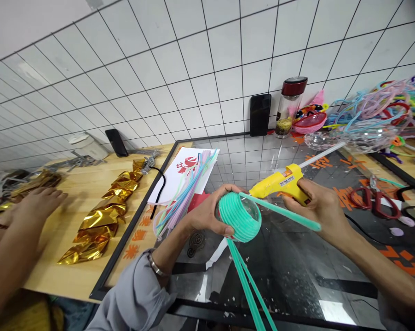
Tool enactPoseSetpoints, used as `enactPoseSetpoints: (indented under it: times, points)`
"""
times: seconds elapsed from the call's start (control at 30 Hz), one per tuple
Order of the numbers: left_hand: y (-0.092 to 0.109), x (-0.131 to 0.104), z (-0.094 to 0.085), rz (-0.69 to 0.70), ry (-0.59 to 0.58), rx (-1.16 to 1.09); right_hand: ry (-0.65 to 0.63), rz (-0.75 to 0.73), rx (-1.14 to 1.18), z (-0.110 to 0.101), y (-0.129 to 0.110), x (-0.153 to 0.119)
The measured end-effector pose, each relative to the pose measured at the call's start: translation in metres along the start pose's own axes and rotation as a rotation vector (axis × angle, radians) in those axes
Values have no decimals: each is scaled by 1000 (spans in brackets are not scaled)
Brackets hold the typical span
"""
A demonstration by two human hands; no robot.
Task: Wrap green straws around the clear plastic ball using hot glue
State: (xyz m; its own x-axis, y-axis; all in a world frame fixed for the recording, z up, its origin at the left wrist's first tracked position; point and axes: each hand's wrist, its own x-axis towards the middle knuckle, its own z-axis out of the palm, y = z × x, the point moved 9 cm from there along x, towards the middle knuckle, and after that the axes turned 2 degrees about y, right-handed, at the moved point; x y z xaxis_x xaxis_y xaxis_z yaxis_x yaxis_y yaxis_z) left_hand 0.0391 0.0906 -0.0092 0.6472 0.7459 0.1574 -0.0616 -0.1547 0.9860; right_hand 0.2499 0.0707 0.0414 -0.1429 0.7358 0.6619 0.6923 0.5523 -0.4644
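Observation:
My left hand (210, 212) is wrapped round a small clear bowl-like cup (240, 217) covered in rings of turquoise pipe cleaner. One turquoise strand (283, 212) sticks out to the right from the cup's rim, and more turquoise strands (246, 280) hang down below it. In my right hand (316, 204) is a yellow glue gun (278, 184) with a white glue stick (323, 155) in its back. The gun's nozzle points left, at the rim where the strand leaves the cup. Whether it touches the strand I cannot tell.
Gold foil (99, 220) and another person's hands (42, 202) are at the left. Pastel pipe cleaners (187, 188) lie on white paper (166, 177). Behind stand a phone (260, 115) and a glass bottle (288, 110). Red scissors (383, 202) and a tangled pile (383, 110) are at the right.

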Motion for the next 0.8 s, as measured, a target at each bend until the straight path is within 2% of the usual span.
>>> enactPoseSetpoints:
  times: [0.17,0.47,0.8]
  points:
    - [-1,0,2,-9,-13,-20,-19,-9,0,-3,-4,4]
    - [-2,-1,0,-3,-14,19,20,-3,-84,-3,-1,1]
    - [-2,0,0,-17,-11,11,-36,20,10,-2,1,5]
